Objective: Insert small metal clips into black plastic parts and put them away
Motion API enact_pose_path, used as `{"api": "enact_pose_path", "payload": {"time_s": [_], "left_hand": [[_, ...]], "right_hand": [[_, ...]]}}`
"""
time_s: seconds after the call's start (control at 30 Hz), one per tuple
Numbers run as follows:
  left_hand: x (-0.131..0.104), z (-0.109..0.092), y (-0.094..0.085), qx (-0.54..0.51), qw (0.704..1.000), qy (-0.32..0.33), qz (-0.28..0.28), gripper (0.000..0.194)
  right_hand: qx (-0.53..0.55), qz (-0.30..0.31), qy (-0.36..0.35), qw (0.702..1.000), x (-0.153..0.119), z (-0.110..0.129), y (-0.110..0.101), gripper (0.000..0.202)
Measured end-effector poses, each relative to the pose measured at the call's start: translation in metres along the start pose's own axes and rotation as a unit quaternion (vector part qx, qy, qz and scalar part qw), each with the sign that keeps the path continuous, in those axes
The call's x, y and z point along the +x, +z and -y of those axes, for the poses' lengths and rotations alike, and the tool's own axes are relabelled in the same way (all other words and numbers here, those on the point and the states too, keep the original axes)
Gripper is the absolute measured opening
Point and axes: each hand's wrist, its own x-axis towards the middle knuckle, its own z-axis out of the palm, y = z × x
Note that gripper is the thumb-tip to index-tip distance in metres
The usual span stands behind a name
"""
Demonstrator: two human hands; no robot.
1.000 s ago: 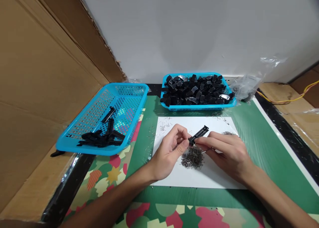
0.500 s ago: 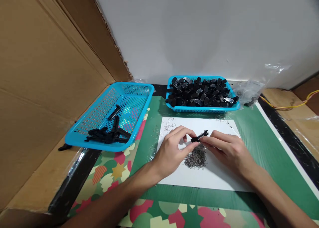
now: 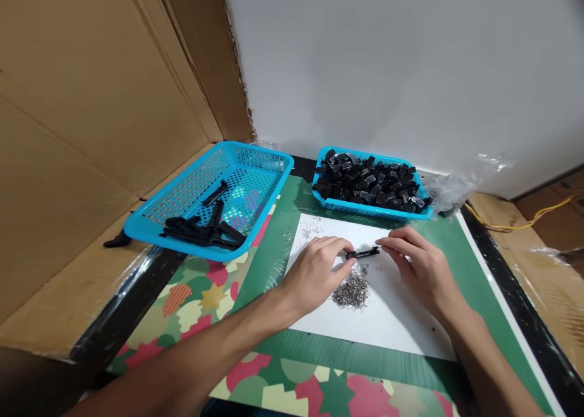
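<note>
While in left fingers [image 3: 343,245], slim black part [image 3: 364,254]

To my left: cardboard panel [image 3: 91,101], brown, ragged-edged. Facing me: wall [image 3: 387,58], pale grey. To my right: cable [image 3: 541,212], yellow, curving. Nearest me: patterned covering [image 3: 212,296], multicoloured.

Bare left hand [image 3: 317,272] and right hand [image 3: 423,271], slender fingers, bare forearms [image 3: 228,335].
</note>
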Motion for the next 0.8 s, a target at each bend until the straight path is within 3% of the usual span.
{"api": "enact_pose_path", "payload": {"time_s": [0.2, 0.6, 0.7, 0.8], "left_hand": [[0.0, -0.001, 0.001, 0.014, 1.0, 0.01, -0.005, 0.011], [-0.002, -0.001, 0.002, 0.055, 0.998, 0.027, 0.006, 0.007], [0.0, -0.003, 0.001, 0.059, 0.998, 0.031, 0.008, 0.009], [0.002, -0.004, 0.0, 0.059, 0.997, 0.04, 0.009, 0.011]], "right_hand": [[0.003, 0.051, 0.018, 0.999, -0.001, -0.003, -0.002, 0.018], [-0.015, 0.184, 0.1, 0.978, -0.012, -0.01, -0.003, 0.04], [-0.028, 0.185, 0.107, 0.976, -0.008, -0.007, -0.002, 0.039], [-0.028, 0.117, 0.1, 0.988, -0.004, -0.003, -0.004, 0.033]]}}
